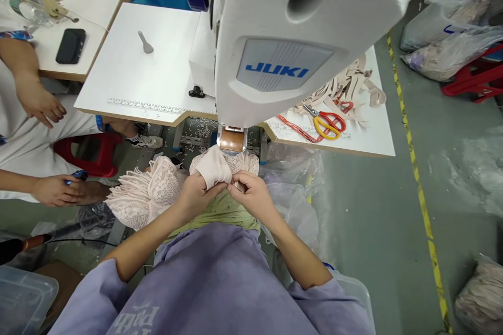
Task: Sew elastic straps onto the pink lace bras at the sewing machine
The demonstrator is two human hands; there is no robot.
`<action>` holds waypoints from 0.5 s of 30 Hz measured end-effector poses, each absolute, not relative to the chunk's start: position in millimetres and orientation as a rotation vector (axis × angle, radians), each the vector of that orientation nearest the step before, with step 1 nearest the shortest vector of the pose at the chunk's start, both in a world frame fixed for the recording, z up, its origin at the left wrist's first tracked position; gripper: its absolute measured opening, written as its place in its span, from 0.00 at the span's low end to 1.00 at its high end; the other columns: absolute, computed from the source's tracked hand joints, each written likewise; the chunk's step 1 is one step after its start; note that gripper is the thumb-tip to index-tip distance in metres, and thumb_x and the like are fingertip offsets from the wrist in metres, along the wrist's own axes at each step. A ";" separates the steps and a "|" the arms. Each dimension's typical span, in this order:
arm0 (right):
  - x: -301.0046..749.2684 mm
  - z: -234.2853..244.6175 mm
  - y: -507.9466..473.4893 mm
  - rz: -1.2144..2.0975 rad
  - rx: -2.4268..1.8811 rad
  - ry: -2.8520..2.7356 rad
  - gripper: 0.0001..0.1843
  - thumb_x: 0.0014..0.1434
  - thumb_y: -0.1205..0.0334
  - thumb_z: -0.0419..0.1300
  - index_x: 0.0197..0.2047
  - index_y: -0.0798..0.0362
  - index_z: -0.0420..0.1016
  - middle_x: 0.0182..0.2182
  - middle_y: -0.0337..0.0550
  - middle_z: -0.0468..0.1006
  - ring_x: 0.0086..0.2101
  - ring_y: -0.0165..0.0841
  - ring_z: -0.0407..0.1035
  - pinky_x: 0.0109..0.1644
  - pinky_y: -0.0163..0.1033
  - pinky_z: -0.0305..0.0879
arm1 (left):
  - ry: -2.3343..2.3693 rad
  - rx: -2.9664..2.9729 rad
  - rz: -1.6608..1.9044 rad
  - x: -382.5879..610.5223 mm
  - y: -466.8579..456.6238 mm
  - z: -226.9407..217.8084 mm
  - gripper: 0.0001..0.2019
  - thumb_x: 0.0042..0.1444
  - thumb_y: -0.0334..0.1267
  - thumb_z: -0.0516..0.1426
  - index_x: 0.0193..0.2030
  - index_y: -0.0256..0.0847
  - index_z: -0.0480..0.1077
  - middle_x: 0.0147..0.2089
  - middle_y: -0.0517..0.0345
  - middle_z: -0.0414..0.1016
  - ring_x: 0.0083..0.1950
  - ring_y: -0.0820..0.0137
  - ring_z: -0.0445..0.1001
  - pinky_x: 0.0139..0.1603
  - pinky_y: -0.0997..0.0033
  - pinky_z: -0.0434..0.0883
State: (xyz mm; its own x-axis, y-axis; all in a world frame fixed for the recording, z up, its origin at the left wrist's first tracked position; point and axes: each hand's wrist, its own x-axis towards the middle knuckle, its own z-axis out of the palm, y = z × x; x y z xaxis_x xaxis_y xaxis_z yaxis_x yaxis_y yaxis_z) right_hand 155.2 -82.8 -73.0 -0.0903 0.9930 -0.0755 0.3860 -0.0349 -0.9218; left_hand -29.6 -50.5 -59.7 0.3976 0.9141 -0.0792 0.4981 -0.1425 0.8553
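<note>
A beige lace bra lies over my lap, just below the head of the white sewing machine. My left hand is closed on its smooth fabric, thumb on top. Close beside it, my right hand pinches the edge of the same bra, fingertips nearly meeting those of the left. What lies under my fingers is partly hidden. To the left rests a stack of beige lace bras, cups nested together.
Scissors with red and yellow handles lie on the white tabletop right of the machine, near cut fabric strips. A co-worker's hand is at left. Plastic bags hang below the table.
</note>
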 end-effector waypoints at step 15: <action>177.6 -71.6 -87.9 1.221 -1.550 -1.461 0.09 0.63 0.57 0.59 0.45 0.48 0.66 0.35 0.36 0.73 0.29 0.29 0.64 0.34 0.35 0.57 | 1.222 1.606 0.403 -35.0 -36.4 -45.4 0.15 0.63 0.47 0.54 0.30 0.39 0.65 0.26 0.62 0.68 0.29 0.71 0.66 0.30 0.73 0.61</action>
State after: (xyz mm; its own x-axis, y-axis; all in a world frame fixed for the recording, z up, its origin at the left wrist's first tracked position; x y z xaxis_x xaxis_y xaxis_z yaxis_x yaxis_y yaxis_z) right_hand 177.6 -87.9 -71.6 -0.0663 0.9815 -0.1797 0.3511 -0.1456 -0.9250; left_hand -35.0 -36.4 -45.4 0.4265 0.8532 -0.3002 0.5072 0.0493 0.8604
